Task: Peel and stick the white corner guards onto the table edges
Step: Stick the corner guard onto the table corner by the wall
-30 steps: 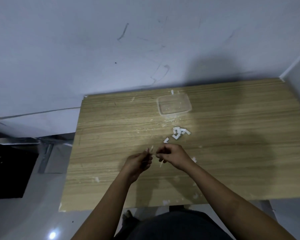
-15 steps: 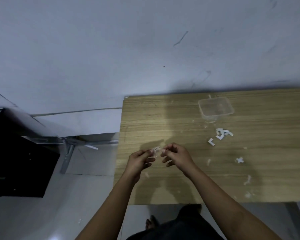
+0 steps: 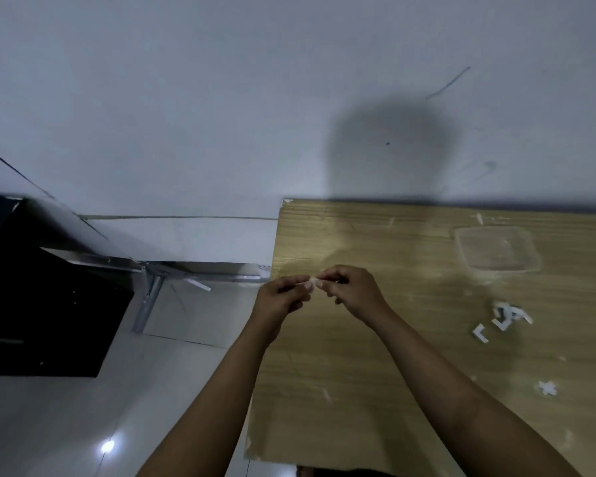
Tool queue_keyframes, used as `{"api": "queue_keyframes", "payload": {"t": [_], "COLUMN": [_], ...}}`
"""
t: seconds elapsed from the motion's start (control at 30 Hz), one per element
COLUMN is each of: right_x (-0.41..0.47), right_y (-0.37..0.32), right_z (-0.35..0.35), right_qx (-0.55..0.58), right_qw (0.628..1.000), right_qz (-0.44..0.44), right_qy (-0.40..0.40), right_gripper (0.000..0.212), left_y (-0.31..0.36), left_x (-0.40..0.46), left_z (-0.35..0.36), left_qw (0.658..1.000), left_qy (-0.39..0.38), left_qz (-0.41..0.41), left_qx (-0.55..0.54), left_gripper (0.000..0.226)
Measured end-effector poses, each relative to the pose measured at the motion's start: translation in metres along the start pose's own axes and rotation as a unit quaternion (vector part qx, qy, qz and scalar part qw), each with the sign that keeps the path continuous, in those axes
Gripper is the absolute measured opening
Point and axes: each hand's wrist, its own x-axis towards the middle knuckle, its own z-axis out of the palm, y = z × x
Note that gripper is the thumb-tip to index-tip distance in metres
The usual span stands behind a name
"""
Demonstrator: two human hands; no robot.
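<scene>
A small white corner guard point(image 3: 312, 281) is pinched between both hands above the left part of the wooden table point(image 3: 375, 373). My left hand point(image 3: 281, 297) holds its left end and my right hand point(image 3: 350, 292) holds its right end, fingertips meeting. Both hands hover near the table's left edge. Several more white corner guards point(image 3: 503, 318) lie in a loose pile on the table to the right. A white guard point(image 3: 287, 201) sits on the table's far left corner.
A clear plastic container point(image 3: 496, 251) stands near the back of the table by the wall. White scraps point(image 3: 547, 388) dot the tabletop. Left of the table are a black cabinet point(image 3: 42, 304) and a metal bracket point(image 3: 148, 297) over a tiled floor.
The view has swung left, so the table now sits further right in frame. Both hands stayed together on the guard and now hover closer to the table's left edge.
</scene>
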Motion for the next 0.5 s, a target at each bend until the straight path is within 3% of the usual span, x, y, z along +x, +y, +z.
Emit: {"api": "queue_keyframes", "payload": {"t": [0.13, 0.5], "right_x": [0.075, 0.254], "right_y": [-0.004, 0.017], "right_z": [0.017, 0.057], "right_qx": [-0.029, -0.143], "right_qw": [0.999, 0.985], "right_qz": [-0.026, -0.065], "right_qy": [-0.006, 0.065], "right_gripper": [0.006, 0.016], "left_y": [0.019, 0.040], "left_x": [0.062, 0.237], "left_z": [-0.020, -0.051], "left_qw": [0.999, 0.991], "left_qy": [0.040, 0.115], "left_qz": [0.010, 0.063], "left_qx": [-0.029, 0.032], "left_gripper": [0.017, 0.024]}}
